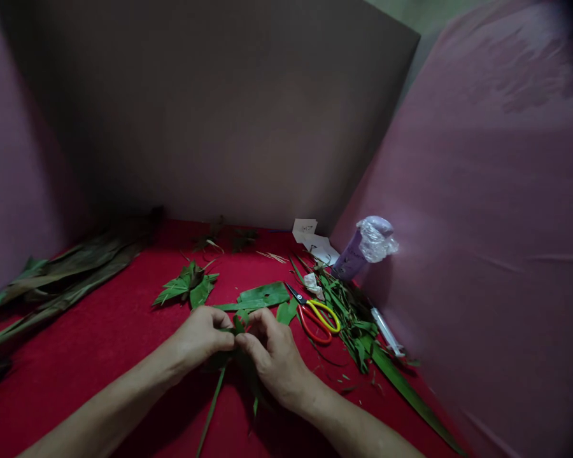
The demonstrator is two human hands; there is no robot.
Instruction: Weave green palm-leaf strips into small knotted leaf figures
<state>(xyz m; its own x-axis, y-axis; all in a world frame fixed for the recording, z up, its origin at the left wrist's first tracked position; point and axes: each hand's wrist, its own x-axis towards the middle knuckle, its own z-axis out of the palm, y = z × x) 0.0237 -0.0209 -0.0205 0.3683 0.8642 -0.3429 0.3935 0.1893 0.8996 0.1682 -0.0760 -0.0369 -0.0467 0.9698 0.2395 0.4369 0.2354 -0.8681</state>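
My left hand (pixel 201 337) and my right hand (pixel 273 357) meet over the red cloth (pixel 114 331), both pinched on a folded green leaf piece (pixel 240 321) between the fingertips. Long leaf strips (pixel 212 407) trail from it toward me under my wrists. A finished folded leaf shape (pixel 188 286) lies just beyond my left hand. Cut flat leaf pieces (pixel 262 296) lie past my fingers.
Scissors with red and yellow handles (pixel 318 315) lie right of my right hand. Beside them are leaf scraps (pixel 353 318), a purple bottle wrapped in plastic (pixel 360 251), paper slips (pixel 310 235) and a pen-like tube (pixel 386 331). Long dry leaves (pixel 62 273) lie at left. Boards wall in the area.
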